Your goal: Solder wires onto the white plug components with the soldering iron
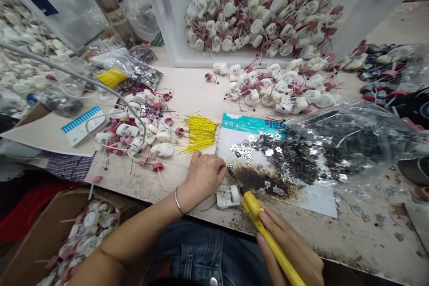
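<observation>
In the head view, the right hand is closed around a yellow soldering iron. The left hand has its fingers curled together near the hot tool's tip; I cannot tell if they pinch anything. A white plastic part lies near the table's front edge, with yellow wires farther back.

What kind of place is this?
Probably a small electronics assembly workshop: a yellow-handled soldering iron in use, thin yellow wires, and a translucent plastic bin of white-and-pink parts.
</observation>
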Demonstrator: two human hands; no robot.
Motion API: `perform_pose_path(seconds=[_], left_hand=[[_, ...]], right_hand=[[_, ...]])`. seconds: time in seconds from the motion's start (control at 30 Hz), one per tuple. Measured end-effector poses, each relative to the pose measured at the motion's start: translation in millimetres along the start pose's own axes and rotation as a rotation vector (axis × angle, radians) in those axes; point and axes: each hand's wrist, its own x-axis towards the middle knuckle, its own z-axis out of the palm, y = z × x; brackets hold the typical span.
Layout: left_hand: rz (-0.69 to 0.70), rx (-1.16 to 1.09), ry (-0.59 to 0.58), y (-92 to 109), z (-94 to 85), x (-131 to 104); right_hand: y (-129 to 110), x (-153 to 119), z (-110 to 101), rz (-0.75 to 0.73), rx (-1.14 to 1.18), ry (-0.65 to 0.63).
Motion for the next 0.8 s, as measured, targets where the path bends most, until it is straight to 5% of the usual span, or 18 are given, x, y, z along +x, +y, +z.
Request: perform_pose_path(seconds=[0.37, 0.53, 0.7, 0.8], left_hand=[[0.002, 0.016, -0.02, 3, -4.7, 4], [-0.008, 0.01, -0.028, 4, -4.1, 4], [-0.019, 0.013, -0.041, 2, -5.4, 1], [-0.009, 0.031, -0.067, -1, -7.6, -4]], right_hand=[[0, 4, -3, -0.023, -0.047, 0.019], [0, 6, 18, 0.04, 0.051, 0.229], [3, 8, 49, -0.009, 0.075, 0.141], [10, 4, 49, 0.017, 0.13, 0.124]])
